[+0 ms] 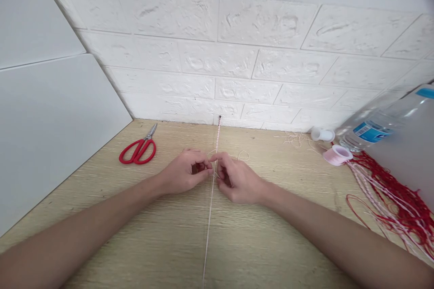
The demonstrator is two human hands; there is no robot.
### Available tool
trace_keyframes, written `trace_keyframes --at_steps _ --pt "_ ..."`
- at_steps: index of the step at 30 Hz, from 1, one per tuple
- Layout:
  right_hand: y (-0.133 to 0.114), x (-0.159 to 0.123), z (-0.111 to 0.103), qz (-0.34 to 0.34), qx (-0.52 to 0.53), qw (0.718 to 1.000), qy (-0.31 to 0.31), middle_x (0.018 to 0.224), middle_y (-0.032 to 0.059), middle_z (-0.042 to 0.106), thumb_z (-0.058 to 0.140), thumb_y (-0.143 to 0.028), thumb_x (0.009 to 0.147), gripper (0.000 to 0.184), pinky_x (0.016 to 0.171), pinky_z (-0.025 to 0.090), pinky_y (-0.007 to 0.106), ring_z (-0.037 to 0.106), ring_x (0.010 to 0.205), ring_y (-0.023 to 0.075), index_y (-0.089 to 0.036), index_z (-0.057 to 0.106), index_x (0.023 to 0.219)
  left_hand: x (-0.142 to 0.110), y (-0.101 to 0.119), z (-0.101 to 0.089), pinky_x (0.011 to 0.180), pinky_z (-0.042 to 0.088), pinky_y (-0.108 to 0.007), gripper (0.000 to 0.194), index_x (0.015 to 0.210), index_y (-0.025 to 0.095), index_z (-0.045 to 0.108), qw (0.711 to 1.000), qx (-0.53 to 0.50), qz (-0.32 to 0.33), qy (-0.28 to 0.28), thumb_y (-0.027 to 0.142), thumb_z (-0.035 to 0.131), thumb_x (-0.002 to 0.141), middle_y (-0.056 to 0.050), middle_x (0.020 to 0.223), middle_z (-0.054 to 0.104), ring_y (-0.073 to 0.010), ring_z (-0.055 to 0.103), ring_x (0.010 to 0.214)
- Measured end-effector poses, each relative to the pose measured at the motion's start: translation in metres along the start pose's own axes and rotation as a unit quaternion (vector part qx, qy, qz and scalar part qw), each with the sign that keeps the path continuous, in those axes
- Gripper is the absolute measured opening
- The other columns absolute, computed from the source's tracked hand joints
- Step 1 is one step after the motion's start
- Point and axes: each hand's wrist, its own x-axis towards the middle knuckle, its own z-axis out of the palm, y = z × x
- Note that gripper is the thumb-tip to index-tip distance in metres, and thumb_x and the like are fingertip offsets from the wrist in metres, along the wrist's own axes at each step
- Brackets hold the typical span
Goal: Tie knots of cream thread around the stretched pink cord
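Note:
A thin cord (209,226) runs taut from a dark fixing point (219,117) at the foot of the wall toward me. Its far stretch is a pink-and-white braid (218,133); the near stretch is plain and pale. My left hand (188,170) is at the cord's left side, thumb and fingertips pinched on a fine cream thread. On the other side, my right hand (239,178) has curled fingers, its index finger reaching across the cord to the left fingertips. A loop of the cream thread (244,156) sticks out behind the right hand. The fingers partly hide the thread where it crosses the cord.
Red-handled scissors (139,150) lie to the left, blades pointing away. At right stand a white spool (323,134), a pink spool (337,155) and a clear bottle (369,133). Red and pink cords (396,194) are heaped there. A white brick-pattern wall (233,61) closes the back.

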Motion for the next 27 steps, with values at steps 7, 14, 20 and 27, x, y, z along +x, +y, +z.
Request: trace_keyframes --at_steps 7,14,20,27 --pt "-0.0020 0.0004 -0.0016 -0.003 -0.004 1.000 0.014 0.076 -0.0031 0.052 0.052 -0.008 0.076 0.048 0.062 0.037 0.026 0.049 0.069 0.0145 -0.022 0.039 0.121 -0.0001 0.0003 -0.0020 0.068 0.039 -0.027 0.015 0.078 0.018 0.066 1.000 -0.012 0.008 -0.009 0.029 0.059 0.087 0.002 0.066 0.059 -0.0113 0.050 0.064" --pt "-0.0029 0.0014 -0.0026 0.003 -0.024 0.999 0.027 0.077 -0.0022 0.051 0.053 -0.008 0.076 0.042 0.065 0.038 0.027 0.050 0.074 0.0159 -0.022 0.042 0.114 0.0017 -0.0008 -0.0019 0.069 0.039 -0.027 0.016 0.079 0.019 0.067 1.000 -0.002 0.010 -0.012 0.025 0.056 0.089 0.003 0.064 0.058 -0.0107 0.049 0.061" --pt "-0.0034 0.0015 -0.0027 0.004 -0.030 0.999 0.028 0.077 -0.0015 0.051 0.053 -0.008 0.075 0.033 0.065 0.038 0.028 0.050 0.075 0.0168 -0.022 0.043 0.104 0.0032 0.0021 -0.0014 0.073 0.042 -0.029 0.006 0.079 0.019 0.066 0.999 0.040 -0.002 -0.032 0.022 0.062 0.082 -0.001 0.075 0.056 -0.0150 0.052 0.075" --pt "-0.0039 0.0020 -0.0031 -0.017 -0.040 0.999 0.031 0.082 0.0011 0.054 0.051 -0.010 0.078 0.022 0.064 0.037 0.028 0.049 0.074 0.0171 -0.021 0.044 0.095 0.0037 0.0074 -0.0010 0.081 0.042 -0.033 0.009 0.079 0.019 0.064 0.996 0.052 -0.032 -0.065 0.024 0.059 0.084 -0.004 0.086 0.054 -0.0190 0.051 0.086"
